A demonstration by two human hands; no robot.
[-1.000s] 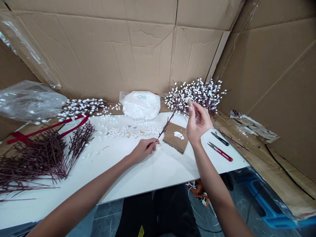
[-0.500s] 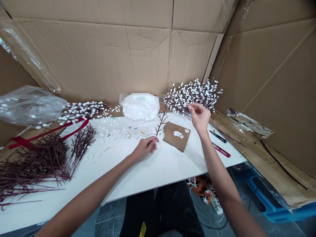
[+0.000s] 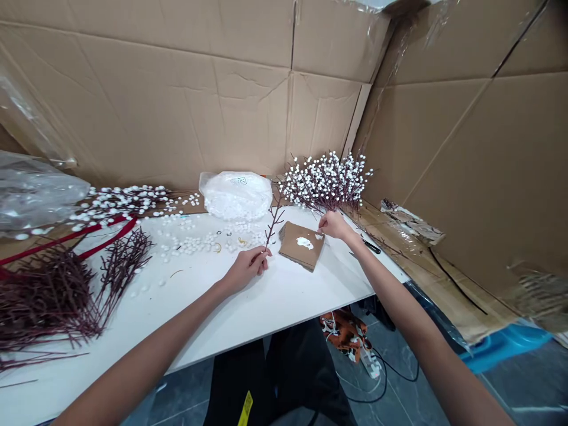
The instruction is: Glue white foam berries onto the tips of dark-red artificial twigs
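Note:
A bare dark brown twig stands nearly upright, its lower end pinched in my left hand above the white table. My right hand is closed at the right edge of a cardboard piece that bears white paste; what its fingertips hold, if anything, is too small to name. Loose white beads lie left of the twig. Behind my right hand is a bunch of twigs with white beads.
A plastic bag of white beads sits at the back. Bare twigs and a red ribbon lie at the left, near more beaded twigs. Black snips are beside my right forearm. Cardboard walls stand around the table.
My right hand has come down from in front of the beaded bunch to the cardboard piece's edge. My left hand still holds the twig. The camera view has shifted.

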